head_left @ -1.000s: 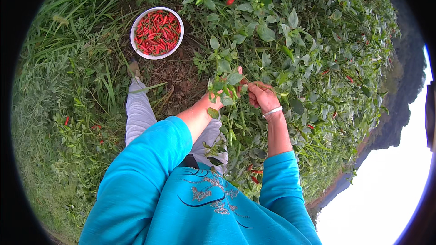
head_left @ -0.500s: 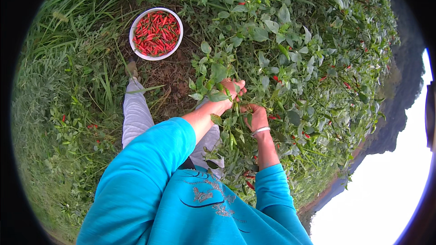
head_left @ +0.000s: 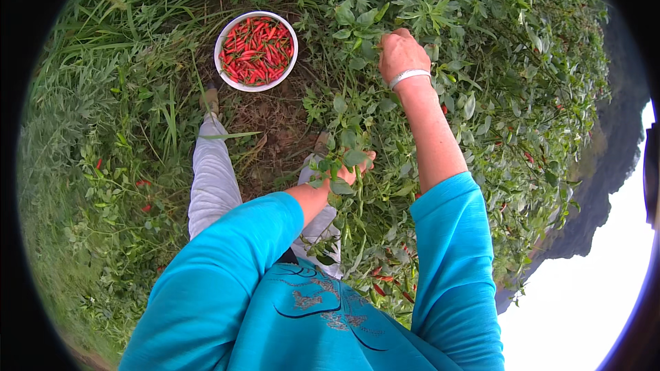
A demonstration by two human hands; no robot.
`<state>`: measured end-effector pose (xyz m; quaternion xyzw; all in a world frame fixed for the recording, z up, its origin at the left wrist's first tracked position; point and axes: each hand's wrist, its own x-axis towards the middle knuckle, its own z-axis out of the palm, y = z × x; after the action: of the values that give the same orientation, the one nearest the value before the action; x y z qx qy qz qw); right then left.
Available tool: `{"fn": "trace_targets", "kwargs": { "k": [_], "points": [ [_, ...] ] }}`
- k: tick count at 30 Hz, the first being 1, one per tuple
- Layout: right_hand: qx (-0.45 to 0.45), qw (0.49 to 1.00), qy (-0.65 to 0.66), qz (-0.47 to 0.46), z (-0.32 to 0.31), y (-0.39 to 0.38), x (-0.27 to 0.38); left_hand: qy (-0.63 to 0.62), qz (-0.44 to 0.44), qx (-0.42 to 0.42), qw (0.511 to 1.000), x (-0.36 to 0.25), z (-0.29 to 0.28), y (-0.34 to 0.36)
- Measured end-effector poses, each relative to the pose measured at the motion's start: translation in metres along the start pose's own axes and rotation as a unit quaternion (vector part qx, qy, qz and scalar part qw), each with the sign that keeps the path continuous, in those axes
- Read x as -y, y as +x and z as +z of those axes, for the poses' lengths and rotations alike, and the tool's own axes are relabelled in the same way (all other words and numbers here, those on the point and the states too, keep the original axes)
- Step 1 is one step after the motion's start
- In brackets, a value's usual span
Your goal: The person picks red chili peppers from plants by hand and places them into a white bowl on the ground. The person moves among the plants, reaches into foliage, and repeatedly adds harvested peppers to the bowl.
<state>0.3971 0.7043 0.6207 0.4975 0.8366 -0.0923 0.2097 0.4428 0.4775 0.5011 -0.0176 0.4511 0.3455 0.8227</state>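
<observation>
My left hand (head_left: 350,173) is low among the stems of a chili plant (head_left: 347,139), its fingers curled round a leafy branch and partly covered by leaves. Green chilies (head_left: 347,237) hang just below it. Farther out and to the right, my right hand (head_left: 403,55), with a silver bracelet at the wrist, is closed at the top of the foliage. Its fingertips face away beside some leaves, so what they grip is hidden. A white bowl (head_left: 294,62) full of picked red chilies (head_left: 256,50) rests on the ground to the left of that hand.
Dense chili plants fill the right side, with red chilies (head_left: 379,289) near my shirt. Tall grass (head_left: 130,27) grows at the far left. My legs (head_left: 213,172) straddle a strip of brown soil (head_left: 265,120). Beyond the plants rises a dark hillside (head_left: 584,213).
My right hand has moved up and away from beside my left hand to the farther foliage. My left hand sits slightly lower, still among the leaves. The view has shifted a little.
</observation>
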Motion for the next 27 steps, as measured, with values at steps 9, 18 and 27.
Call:
{"fn": "trace_targets", "kwargs": {
  "k": [9,18,27],
  "points": [
    [0.190,0.980,0.054,0.039,0.038,0.002,0.001,-0.133,0.030,0.013,0.991,-0.003,-0.015,-0.008],
    [0.131,0.917,0.340,0.163,0.046,-0.063,-0.006,-0.024,-0.002,-0.044,0.999,-0.034,-0.001,-0.022],
    [0.097,0.520,0.828,0.187,0.011,-0.127,-0.053,0.058,-0.035,-0.106,0.992,-0.032,-0.011,-0.030]
  ]
}}
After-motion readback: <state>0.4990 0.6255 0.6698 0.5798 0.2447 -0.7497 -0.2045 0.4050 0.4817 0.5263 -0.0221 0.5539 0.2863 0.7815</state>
